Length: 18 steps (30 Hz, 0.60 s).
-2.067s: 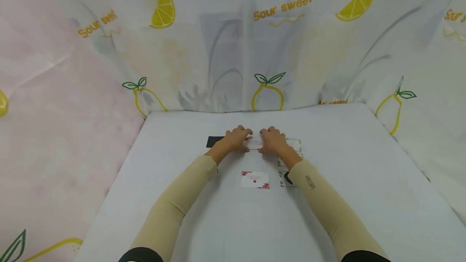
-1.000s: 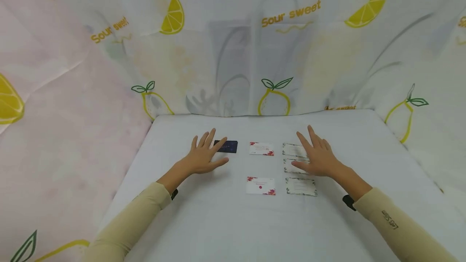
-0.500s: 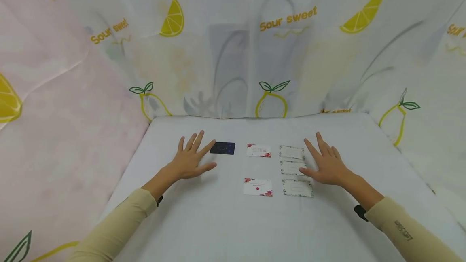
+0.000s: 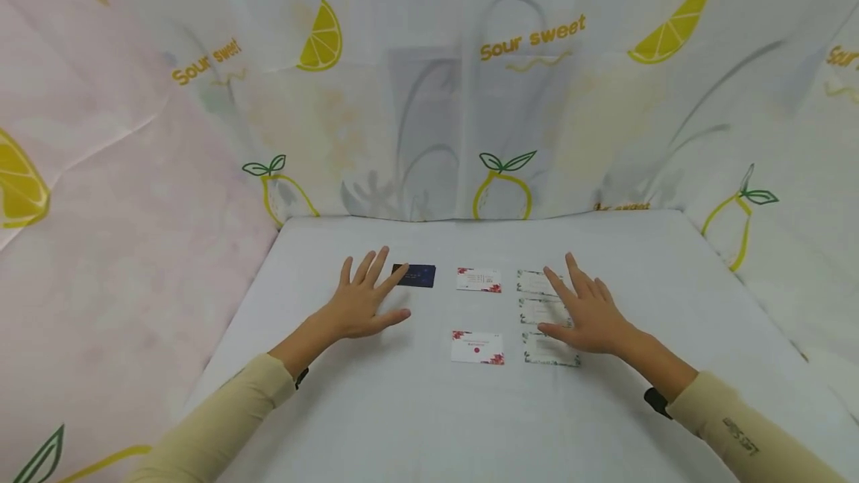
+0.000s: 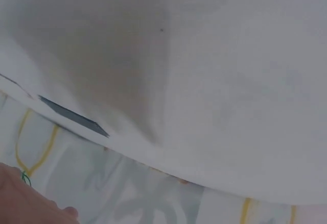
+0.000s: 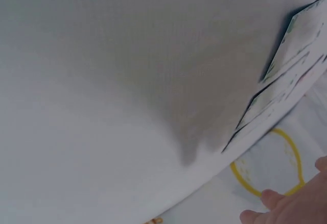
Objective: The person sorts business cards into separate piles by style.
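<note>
With fingers spread, my left hand (image 4: 359, 305) hovers beside a dark blue card (image 4: 417, 276) in the head view; its index finger overlaps the card's left end. My right hand (image 4: 592, 315), fingers also spread, hovers over the right column of leaf-bordered white cards: a far card (image 4: 532, 282), a middle card (image 4: 537, 311) and a near card (image 4: 552, 349). It partly covers them. Two white cards with red flowers lie between the hands, one farther back (image 4: 479, 280) and one nearer (image 4: 477, 347). Neither hand holds anything. Shadows fall below both hands in the wrist views.
All the cards lie flat on a white-covered table (image 4: 416, 423). A curtain printed with lemons (image 4: 429, 95) stands along the table's back edge, and similar fabric hangs at both sides.
Both hands let go of the far red-flowered card, which now lies flat, and moved apart to the sides with fingers spreading. Since half a second ago they have shifted only slightly inward.
</note>
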Each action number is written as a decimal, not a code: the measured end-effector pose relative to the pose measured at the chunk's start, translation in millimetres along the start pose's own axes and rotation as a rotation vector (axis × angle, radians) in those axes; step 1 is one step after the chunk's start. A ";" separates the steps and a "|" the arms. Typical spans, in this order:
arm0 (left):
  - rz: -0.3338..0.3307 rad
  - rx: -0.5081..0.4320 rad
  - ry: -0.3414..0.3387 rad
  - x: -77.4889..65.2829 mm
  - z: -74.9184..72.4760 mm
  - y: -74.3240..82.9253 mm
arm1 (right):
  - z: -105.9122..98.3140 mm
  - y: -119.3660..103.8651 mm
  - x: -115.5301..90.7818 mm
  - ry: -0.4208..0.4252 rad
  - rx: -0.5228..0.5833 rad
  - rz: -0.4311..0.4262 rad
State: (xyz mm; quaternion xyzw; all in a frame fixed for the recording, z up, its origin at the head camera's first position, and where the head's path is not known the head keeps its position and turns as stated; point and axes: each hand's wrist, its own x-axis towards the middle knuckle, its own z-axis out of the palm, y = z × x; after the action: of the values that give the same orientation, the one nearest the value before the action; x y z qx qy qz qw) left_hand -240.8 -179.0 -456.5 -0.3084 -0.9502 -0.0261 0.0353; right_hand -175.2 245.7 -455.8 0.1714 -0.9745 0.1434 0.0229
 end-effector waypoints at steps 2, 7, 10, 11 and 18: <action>0.021 -0.029 -0.010 0.9 0.9 5.2 | 2.0 -4.0 0.2 -0.006 0.016 -0.010; 0.061 -0.114 -0.046 4.4 1.1 19.2 | 8.5 -16.5 3.3 -0.019 0.058 -0.061; 0.087 -0.180 -0.052 9.1 -0.5 30.7 | 12.0 -28.0 7.4 -0.038 0.084 -0.090; 0.099 -0.199 -0.058 11.2 -1.0 35.5 | 13.0 -32.8 8.9 -0.053 0.104 -0.091; 0.207 -0.202 -0.177 29.4 2.4 74.4 | 28.8 -66.8 22.3 -0.186 0.194 -0.104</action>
State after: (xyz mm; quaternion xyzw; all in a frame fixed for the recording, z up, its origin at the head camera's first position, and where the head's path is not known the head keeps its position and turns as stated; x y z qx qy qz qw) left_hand -220.9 -101.5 -454.4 -0.4075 -0.9054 -0.0906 -0.0775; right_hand -173.3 170.0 -463.1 0.2358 -0.9437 0.2188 -0.0769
